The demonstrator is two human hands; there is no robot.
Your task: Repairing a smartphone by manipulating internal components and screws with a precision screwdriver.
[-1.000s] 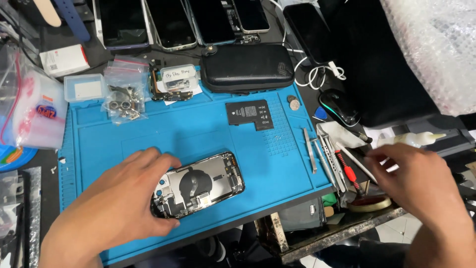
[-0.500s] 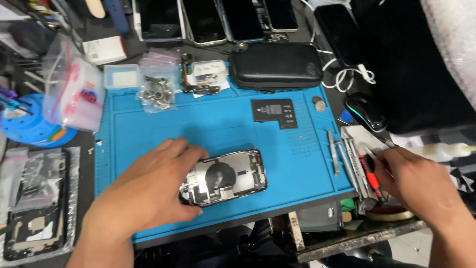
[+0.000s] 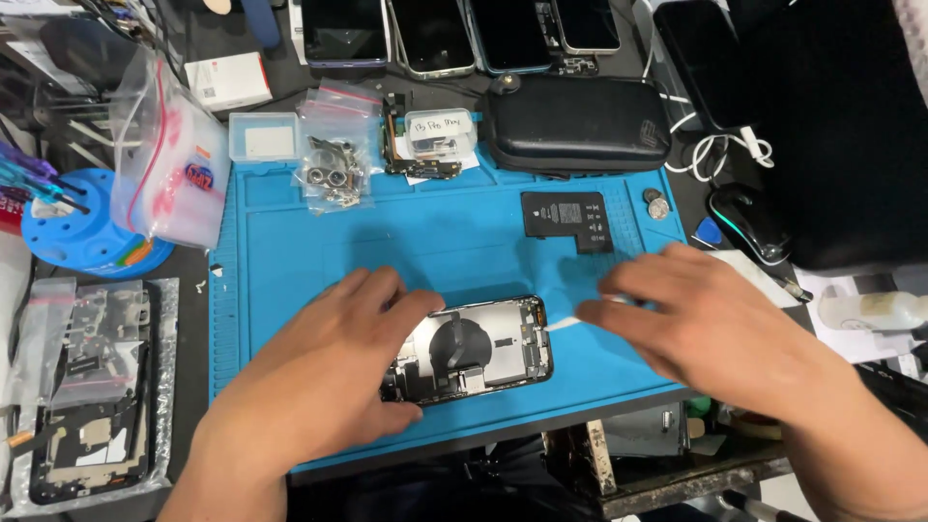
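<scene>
So the phone (image 3: 474, 350) is sitting lower middle of the frame on the blue mat (image 3: 464, 242), back off, insides showing, so it's opened up but nowhere near closed again. Left hand (image 3: 324, 372) lies flat over its left end, pinning it, fingers not wrapped round it. Right hand (image 3: 696, 324) has a loose grip on a thin white tool (image 3: 564, 324) with the tip at the phone's right edge. Battery (image 3: 565, 217) lies apart, upper right. Bench is crowded: parts bags (image 3: 333, 159), black case (image 3: 575, 121), row of phones (image 3: 454, 29) along the top.
</scene>
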